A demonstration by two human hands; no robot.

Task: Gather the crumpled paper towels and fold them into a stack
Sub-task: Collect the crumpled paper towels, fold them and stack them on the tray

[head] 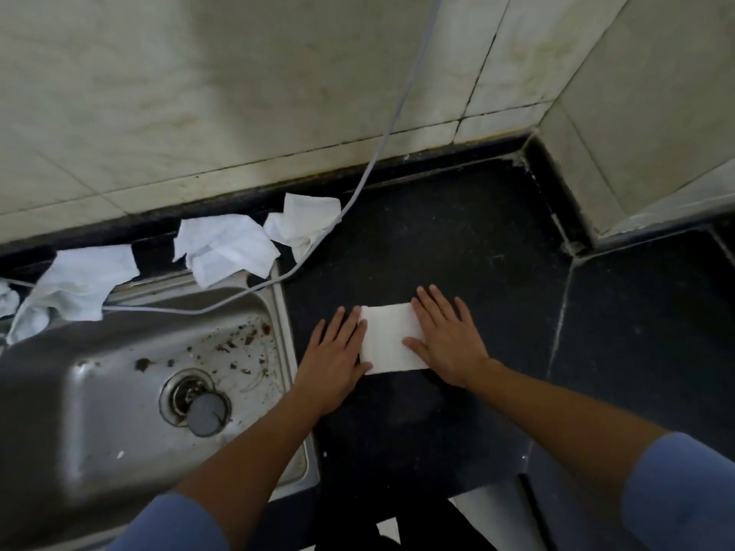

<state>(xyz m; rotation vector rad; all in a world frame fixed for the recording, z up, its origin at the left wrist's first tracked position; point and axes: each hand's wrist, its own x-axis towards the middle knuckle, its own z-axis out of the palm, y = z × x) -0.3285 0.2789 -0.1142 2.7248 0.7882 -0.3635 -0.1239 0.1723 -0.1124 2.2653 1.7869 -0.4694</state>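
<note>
The folded paper towel sits flat on the dark counter, with the sink rim just off at its 9 o'clock. Both hands are flat with straight fingers, gripping nothing. The left hand presses its left edge and the right hand its right. What shows looks nearly square, so I can't call the long axis; the top edge runs roughly 9 to 3. There's open counter at 12 and 3. The crumpled towels line the back ledge around 10–11, and a cable crosses one.
</note>
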